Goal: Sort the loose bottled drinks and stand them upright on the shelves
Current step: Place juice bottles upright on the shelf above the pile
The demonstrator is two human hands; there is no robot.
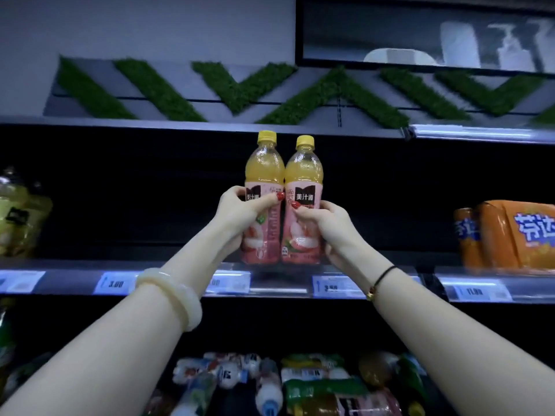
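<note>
On the shelf (285,270), at 12 o'clock, two bottles stand upright and touching. Left hand (240,217) is closed around the left bottle (264,172). Right hand (327,226) is closed around the right bottle (304,175).

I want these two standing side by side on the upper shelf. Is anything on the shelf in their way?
Nothing visible. The two juice bottles, held by the left hand and right hand, sit over bare shelf. The orange packs stand far right.
</note>
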